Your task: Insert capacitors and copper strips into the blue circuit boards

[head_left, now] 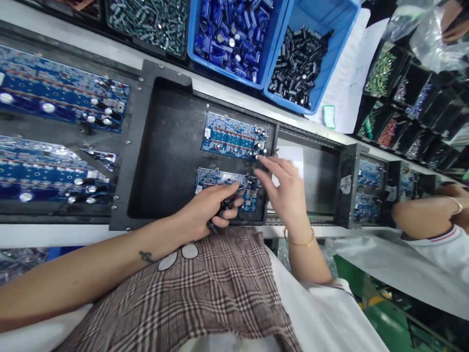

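Note:
My left hand (210, 205) is closed around several black capacitors (224, 205), with its thumb over the lower blue circuit board (249, 201) and covering part of it. My right hand (284, 188) is at the lower right corner of the upper blue circuit board (234, 136). Its index fingertip is at a small black capacitor (253, 157) there, while the thumb is a little apart below; I see nothing gripped between them. Both boards lie in a black tray (164, 156).
Blue bins (311, 100) of black and blue capacitors stand behind the tray, beside a dark bin of small parts (146, 29). Larger populated boards (54, 102) lie left. Part boxes (383, 98) stand at right, near another person's arm (425, 215) and more boards (370, 173).

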### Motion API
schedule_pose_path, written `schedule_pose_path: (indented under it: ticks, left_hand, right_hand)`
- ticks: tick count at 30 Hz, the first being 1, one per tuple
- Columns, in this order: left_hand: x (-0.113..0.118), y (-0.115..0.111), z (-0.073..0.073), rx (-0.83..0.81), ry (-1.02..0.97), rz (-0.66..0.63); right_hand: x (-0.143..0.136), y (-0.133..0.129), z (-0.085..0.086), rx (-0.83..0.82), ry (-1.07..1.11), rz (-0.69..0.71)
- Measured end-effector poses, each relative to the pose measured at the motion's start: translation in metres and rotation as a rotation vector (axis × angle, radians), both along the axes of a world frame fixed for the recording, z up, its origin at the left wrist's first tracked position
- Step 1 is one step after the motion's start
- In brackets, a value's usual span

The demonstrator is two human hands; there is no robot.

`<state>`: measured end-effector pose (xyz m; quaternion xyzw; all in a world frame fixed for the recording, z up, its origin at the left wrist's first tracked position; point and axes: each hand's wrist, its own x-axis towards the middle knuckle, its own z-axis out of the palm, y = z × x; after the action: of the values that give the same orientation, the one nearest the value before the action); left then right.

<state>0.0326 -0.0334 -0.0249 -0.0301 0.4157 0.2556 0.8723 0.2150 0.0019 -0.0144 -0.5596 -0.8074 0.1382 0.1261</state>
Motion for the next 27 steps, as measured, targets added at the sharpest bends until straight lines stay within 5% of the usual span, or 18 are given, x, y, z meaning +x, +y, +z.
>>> schedule_pose_path:
  ticks: [4, 10, 14, 22, 27]
  left_hand:
    - [0.003, -0.011, 0.004, -0.046, -0.091, -0.013]
    - [0.006, -0.034, 0.004, -0.093, -0.043, -0.255]
    - [0.002, -0.040, -0.001, -0.070, -0.133, -0.309]
    - [0.005, -0.037, 0.001, -0.141, -0.026, -0.147]
    - [0.010, -0.040, -0.006, -0.165, -0.001, -0.127]
  right_hand:
    - [-0.001, -0.037, 0.016, -0.239, 0.197, 0.069]
    - [0.015, -0.061, -0.020, -0.146, 0.070, 0.010]
    - [0.017, -0.060, -0.027, -0.097, -0.097, 0.071]
    - [0.030, -0.058, -0.032, 0.018, -0.182, 0.400]
    - [0.021, -0.067, -0.024, -0.011, 0.004, 0.257]
